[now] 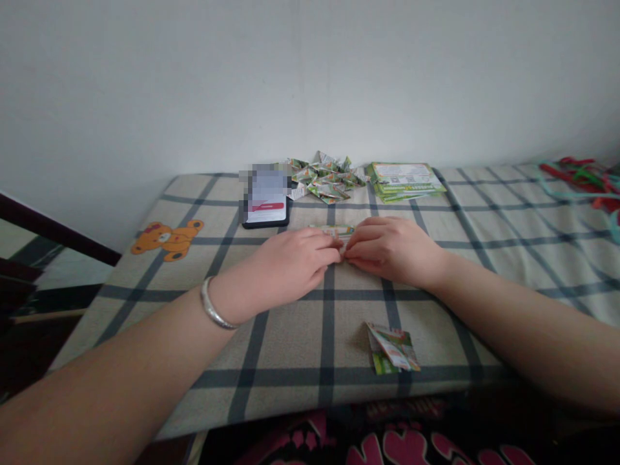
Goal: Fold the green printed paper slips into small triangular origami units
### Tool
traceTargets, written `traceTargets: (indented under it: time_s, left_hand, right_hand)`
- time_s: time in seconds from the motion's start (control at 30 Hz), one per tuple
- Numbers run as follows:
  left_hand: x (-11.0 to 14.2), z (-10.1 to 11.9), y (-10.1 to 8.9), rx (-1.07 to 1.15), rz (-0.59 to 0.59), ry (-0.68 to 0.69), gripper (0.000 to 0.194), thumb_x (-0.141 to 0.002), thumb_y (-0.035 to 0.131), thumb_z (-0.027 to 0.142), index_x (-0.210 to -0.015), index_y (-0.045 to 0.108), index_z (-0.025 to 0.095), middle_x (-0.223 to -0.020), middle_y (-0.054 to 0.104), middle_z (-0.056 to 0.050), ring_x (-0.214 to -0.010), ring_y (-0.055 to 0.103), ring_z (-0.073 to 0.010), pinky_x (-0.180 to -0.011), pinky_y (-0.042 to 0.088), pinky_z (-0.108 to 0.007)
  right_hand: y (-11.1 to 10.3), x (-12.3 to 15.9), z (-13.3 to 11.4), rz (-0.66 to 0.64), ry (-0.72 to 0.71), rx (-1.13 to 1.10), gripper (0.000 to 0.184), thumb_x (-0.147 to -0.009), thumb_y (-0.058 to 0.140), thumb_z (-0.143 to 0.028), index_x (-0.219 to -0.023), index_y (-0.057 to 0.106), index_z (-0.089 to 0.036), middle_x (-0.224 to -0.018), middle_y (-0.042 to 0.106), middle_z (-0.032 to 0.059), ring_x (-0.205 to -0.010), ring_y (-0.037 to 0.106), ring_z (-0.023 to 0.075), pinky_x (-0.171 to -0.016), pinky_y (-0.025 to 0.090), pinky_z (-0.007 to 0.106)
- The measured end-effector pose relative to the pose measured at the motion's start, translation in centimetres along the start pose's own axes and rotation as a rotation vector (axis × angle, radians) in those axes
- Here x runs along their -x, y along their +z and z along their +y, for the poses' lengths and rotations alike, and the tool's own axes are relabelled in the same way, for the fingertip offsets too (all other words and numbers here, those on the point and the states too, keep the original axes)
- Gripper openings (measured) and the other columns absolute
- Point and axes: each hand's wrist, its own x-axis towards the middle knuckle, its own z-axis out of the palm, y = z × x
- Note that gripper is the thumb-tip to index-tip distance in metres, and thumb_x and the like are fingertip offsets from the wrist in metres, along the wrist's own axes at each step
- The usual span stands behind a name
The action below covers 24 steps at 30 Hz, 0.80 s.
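On the cloth-covered table, midway between the rear and front edges, the left hand and right hand pinch a printed paper sheet between gathered fingertips, while a folded paper piece lies near the front edge.

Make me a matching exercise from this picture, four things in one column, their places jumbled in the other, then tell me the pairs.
1. Printed paper
2. Orange bear cutout
3. Flat stack of leaflets
4. Silver bracelet

A. Near the wall, right of the folded pile
B. Around the left wrist
C. At the fingertips of the left hand and right hand
D. Towards the tablecloth's left edge

Pairs: 1-C, 2-D, 3-A, 4-B
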Motion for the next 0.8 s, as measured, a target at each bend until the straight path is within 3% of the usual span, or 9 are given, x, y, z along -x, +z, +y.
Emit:
traceTargets:
  time_s: [0.37, 0.8]
  left_hand:
    - [-0.1, 0.3, -0.2, -0.025, -0.053, -0.027, 0.019, -0.090, 0.051, 0.017, -0.101, 0.067, 0.017, -0.117, 0.064, -0.010, -0.115, 0.058, -0.0259, -0.101, 0.049, -0.046]
    - [0.1, 0.3, 0.0, -0.047, -0.031, -0.007, 0.021, -0.089, 0.052, 0.017, -0.105, 0.066, 0.018, -0.119, 0.061, -0.010, -0.114, 0.057, -0.0261, -0.101, 0.049, -0.045]
  right_hand:
    - [-0.6, -0.2, -0.7, -0.078, 0.013, 0.088, 0.023, -0.094, 0.051, -0.022, -0.091, 0.074, -0.018, -0.096, 0.073, 0.0074, -0.089, 0.065, 0.0208, -0.074, 0.046, 0.033]
    - [-1.0, -0.2, -1.2, -0.120, 0.169, 0.193, 0.024, -0.091, 0.052, -0.022, -0.097, 0.075, -0.018, -0.110, 0.073, 0.0054, -0.089, 0.069, 0.0211, -0.066, 0.044, 0.031]
